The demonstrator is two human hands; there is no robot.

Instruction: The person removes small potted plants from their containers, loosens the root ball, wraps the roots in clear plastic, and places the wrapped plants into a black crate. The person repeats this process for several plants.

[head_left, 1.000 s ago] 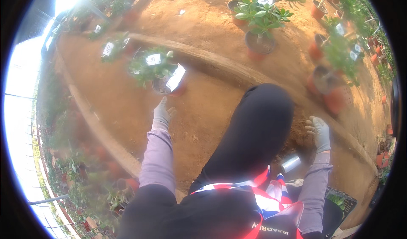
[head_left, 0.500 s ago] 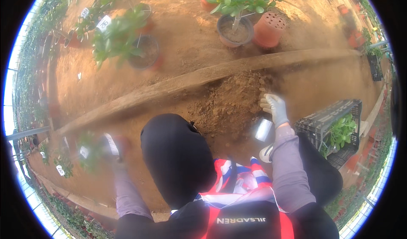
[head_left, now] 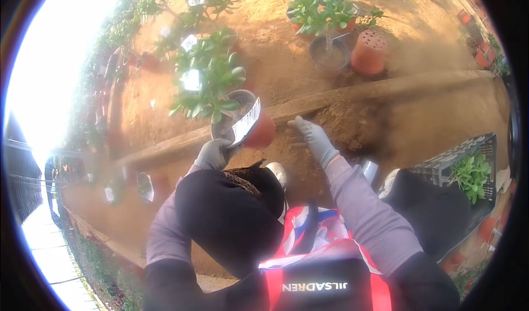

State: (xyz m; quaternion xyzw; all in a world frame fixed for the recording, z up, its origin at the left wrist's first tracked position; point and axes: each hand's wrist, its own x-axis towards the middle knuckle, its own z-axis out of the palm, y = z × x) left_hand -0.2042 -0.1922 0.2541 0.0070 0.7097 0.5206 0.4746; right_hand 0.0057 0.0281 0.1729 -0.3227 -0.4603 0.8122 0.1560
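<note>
The left hand (head_left: 214, 154) wears a grey glove and its fingers are curled around the near rim of a red pot (head_left: 249, 124). The pot holds a green plant (head_left: 208, 85) with thick leaves, and a white tag (head_left: 246, 122) hangs over the rim right by the fingers. The pot stands on the brown dirt ground (head_left: 275, 46), just on the near side of a long low ridge (head_left: 386, 87) of dirt that runs across from left to right. The right hand (head_left: 311, 137) is gloved too. Its fingers are spread wide and it lies flat on loose dirt beside the ridge, just to the right of the pot, holding nothing. Past the ridge, farther away, a dark pot (head_left: 329, 52) with a green plant stands next to an upside-down orange pot (head_left: 368, 53); the two are just beside each other. More potted plants with white tags stand along the far left side of the ground. At the right edge sits a black crate (head_left: 468, 156) with small green plants (head_left: 471, 173) inside. A small shiny cup (head_left: 370, 170) rests near the right arm. Close to the camera are the person's dark knee and a red and blue vest.
</note>
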